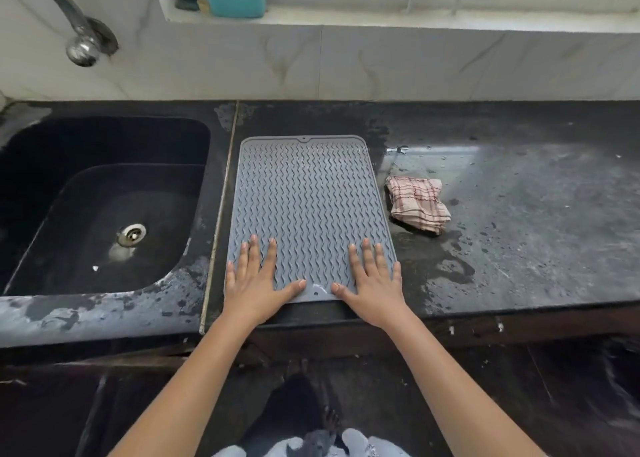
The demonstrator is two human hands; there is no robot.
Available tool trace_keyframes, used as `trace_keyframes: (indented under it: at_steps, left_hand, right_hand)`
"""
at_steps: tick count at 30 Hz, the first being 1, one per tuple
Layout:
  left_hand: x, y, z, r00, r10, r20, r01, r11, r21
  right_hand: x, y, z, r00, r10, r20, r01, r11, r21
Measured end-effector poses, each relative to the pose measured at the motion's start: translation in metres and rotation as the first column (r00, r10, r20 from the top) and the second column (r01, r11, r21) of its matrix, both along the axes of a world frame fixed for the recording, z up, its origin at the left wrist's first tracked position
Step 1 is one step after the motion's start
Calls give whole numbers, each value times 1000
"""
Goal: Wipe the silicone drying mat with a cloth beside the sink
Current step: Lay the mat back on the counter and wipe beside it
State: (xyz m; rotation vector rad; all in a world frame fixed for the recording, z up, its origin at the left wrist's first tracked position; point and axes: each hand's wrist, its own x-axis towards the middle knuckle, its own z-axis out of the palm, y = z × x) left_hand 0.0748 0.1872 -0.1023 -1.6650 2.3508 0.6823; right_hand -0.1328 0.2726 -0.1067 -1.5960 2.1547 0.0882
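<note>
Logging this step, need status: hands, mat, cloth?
Left hand and right hand open, flat on mat. Cloth untouched, folded on counter right of mat. Nothing in the way.

the mat (308, 207) is a grey silicone rectangle with rounded corners, a raised rim and rows of wavy ridges. it lies flat on the dark counter, long side running away from the person, just right of the sink (104, 200). the cloth (417, 203) is a pale folded rag with red check lines, lying on the wet counter just beside the mat's right edge, not touching it.
</note>
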Motion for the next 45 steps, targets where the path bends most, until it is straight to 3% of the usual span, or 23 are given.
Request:
trace_keyframes:
  at_steps: [6,14,17,19,22,27,31,34,37,42,45]
  left_hand:
    - [0,-9,2,996,-51,74,41,991,129]
    - [-3,-9,11,995,-74,67,61,983,173]
    - [5,-14,17,994,-104,-27,107,965,238]
    - [14,-16,20,986,-122,-110,146,956,254]
    - [26,-11,19,987,-105,-126,122,983,137]
    - [60,-4,9,994,98,-52,-100,994,-41]
    - [77,-5,7,980,170,-103,-181,978,-105]
    - [71,-9,7,960,128,-251,-184,959,-216]
    - [59,-23,8,916,51,-398,-136,973,-186]
    - [59,-47,0,918,-25,-395,-67,974,-218]
    - [66,-46,-7,911,-78,-405,-29,967,-252]
  right_hand:
    - [-3,-5,-3,999,13,29,-15,998,61]
    - [-2,-8,4,997,-5,77,-2,996,88]
    - [4,-11,8,991,-91,103,89,996,25]
    - [19,-14,10,976,-162,147,179,977,-113]
    - [46,-16,10,987,-117,114,143,956,-256]
    - [38,-1,3,981,-174,80,186,965,-184]
    - [-2,18,10,950,-313,11,310,937,-161]
    - [-38,17,22,922,-384,59,386,889,-246]
    - [-70,-15,35,894,-441,85,437,812,-386]
    - [-98,-76,34,911,-413,-7,403,894,-195]
    - [-104,-84,31,873,-471,-128,410,849,-334]
